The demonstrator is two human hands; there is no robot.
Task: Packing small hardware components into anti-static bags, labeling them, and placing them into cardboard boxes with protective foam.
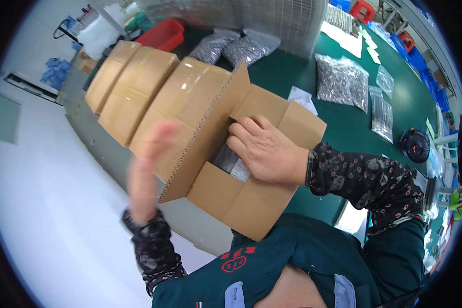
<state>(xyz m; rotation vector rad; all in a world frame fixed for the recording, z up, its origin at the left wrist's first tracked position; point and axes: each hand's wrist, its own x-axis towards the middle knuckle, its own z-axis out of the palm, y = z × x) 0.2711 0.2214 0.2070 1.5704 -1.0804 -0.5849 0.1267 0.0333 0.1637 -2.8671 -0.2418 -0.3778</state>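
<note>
An open cardboard box (254,203) stands in front of me, its flaps spread and the long left flap (205,138) raised. Inside lies a clear plastic bag (224,158) with a white label (240,171); its contents are mostly covered. My right hand (267,149) reaches into the opening with its fingers curled. The fingertips are hidden, so what they grip, if anything, does not show. To the left of the raised flap, my left hand (146,169) is smeared by motion. It is held up apart from the bag, and its fingers cannot be made out.
Several taped cardboard boxes (182,97) stand in a row beyond the open one. On the green table (344,136) are bags of small parts (342,82), a flat plastic bag (381,115), a paper (303,99) and a black fan (415,145). A red basin (161,36) sits behind.
</note>
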